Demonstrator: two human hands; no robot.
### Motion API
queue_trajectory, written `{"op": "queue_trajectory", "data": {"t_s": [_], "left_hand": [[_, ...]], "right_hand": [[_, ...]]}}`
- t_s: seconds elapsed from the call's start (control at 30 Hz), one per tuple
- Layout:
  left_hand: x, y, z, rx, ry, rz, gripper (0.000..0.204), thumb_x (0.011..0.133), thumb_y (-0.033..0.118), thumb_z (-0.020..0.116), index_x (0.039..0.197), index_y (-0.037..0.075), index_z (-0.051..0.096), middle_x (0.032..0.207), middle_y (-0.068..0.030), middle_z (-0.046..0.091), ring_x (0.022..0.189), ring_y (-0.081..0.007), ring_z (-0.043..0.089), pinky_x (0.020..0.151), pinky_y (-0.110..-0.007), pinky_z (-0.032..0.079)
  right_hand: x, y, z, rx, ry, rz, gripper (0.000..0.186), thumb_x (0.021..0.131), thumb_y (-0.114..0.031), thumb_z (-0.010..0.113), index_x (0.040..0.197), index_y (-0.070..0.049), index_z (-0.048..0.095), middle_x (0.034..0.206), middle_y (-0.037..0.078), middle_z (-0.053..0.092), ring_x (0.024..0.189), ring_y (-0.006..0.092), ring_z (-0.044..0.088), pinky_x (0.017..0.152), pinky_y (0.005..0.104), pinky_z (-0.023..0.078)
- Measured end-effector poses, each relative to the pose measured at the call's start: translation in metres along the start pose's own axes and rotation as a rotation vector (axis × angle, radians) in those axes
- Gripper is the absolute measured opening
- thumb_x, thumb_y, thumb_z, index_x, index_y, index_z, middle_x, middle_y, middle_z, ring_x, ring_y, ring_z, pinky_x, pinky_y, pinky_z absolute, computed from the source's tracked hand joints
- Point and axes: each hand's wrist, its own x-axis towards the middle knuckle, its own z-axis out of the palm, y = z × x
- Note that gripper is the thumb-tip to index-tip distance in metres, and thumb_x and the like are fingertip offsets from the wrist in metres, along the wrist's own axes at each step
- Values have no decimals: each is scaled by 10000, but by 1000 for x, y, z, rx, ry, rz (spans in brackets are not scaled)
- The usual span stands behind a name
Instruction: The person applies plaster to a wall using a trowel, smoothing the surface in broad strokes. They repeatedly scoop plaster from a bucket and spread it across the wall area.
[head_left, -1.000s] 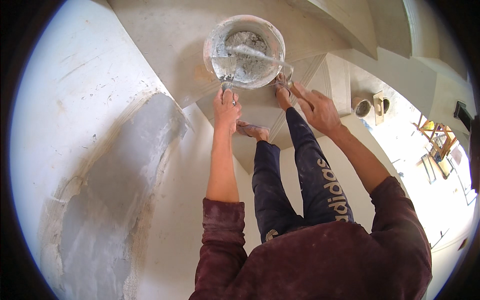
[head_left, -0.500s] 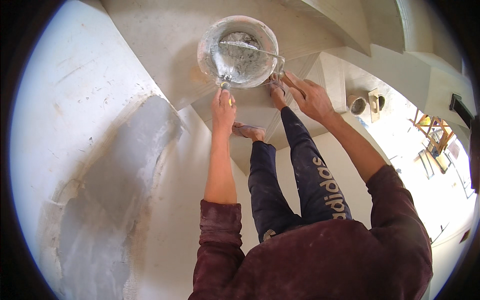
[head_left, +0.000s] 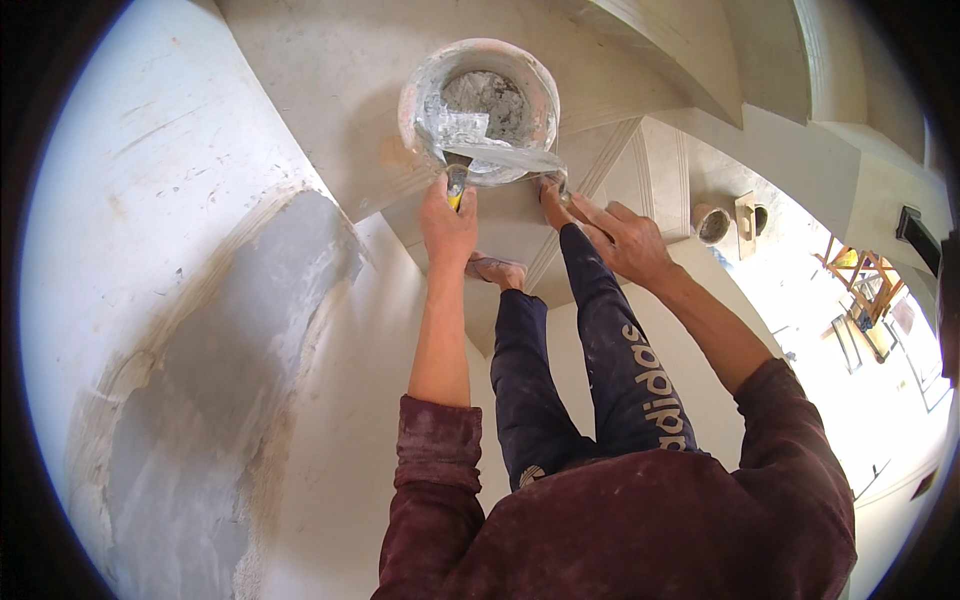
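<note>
A putty knife and a broad-bladed trowel meet over the near rim of a round, smeared bucket, at about six o'clock on it. The trowel's blade lies across the knife just above its handle, and pale wet paste coats the knife's blade beyond. More grey paste sits in the bottom of the bucket.

Reckoned from the bucket, the person's left hand is between six and seven o'clock, fingers wrapped around the knife's black and yellow handle. The right hand, between four and five, is curled around the trowel's handle, it seems, though the fingers hide most of that grip.

The bucket stands on a beige stair step. The right foot shows just beside it near five o'clock, the left foot at six. Between seven and eight, a long grey patch covers part of the white wall. Well apart at four o'clock, a small round container stands near a flat upright board, with a wooden frame farther out.
</note>
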Motion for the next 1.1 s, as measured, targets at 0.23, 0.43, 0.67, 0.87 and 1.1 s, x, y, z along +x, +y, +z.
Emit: {"op": "queue_trajectory", "data": {"t_s": [0.23, 0.43, 0.67, 0.87, 1.1], "left_hand": [[-20, 17, 0, -15, 38, 31, 450, 832, 178, 639, 1190, -80, 548, 1058, -269, 611, 971, -410, 600, 834, -439, 460], [-23, -2, 5, 0, 21, -106, 477, 834, 186, 642, 1221, -72, 541, 1090, -263, 610, 1018, -412, 593, 885, -443, 456], [-22, 21, -3, 79, -15, -144, 515, 837, 198, 653, 1289, -7, 516, 1189, -228, 570, 1106, -383, 554, 913, -446, 454], [-22, 28, -14, 214, -36, -147, 516, 834, 193, 662, 1307, 44, 519, 1147, -190, 589, 1062, -361, 576, 887, -446, 464], [-11, 14, -13, 223, -47, -64, 503, 818, 149, 678, 1295, 74, 535, 1070, -158, 594, 995, -352, 598, 812, -442, 486]], "right_hand": [[72, 32, 24, -36, 55, 59, 431, 920, -315, 517, 1339, -215, 523, 859, 190, 645, 757, 374, 633, 700, 482, 509], [37, -1, 0, 12, 67, 56, 411, 910, -284, 536, 1309, -192, 557, 832, 176, 633, 737, 365, 624, 683, 471, 502], [40, 8, 10, -90, 23, 30, 407, 894, -263, 582, 1289, -166, 581, 770, 171, 614, 687, 355, 612, 642, 457, 496], [36, 6, 1, -34, 84, 7, 423, 909, -305, 569, 1313, -180, 561, 747, 164, 600, 657, 352, 612, 609, 453, 500], [10, -5, 0, -39, 15, -45, 430, 906, -281, 577, 1323, -184, 550, 704, 145, 571, 612, 352, 594, 585, 453, 497]]}}
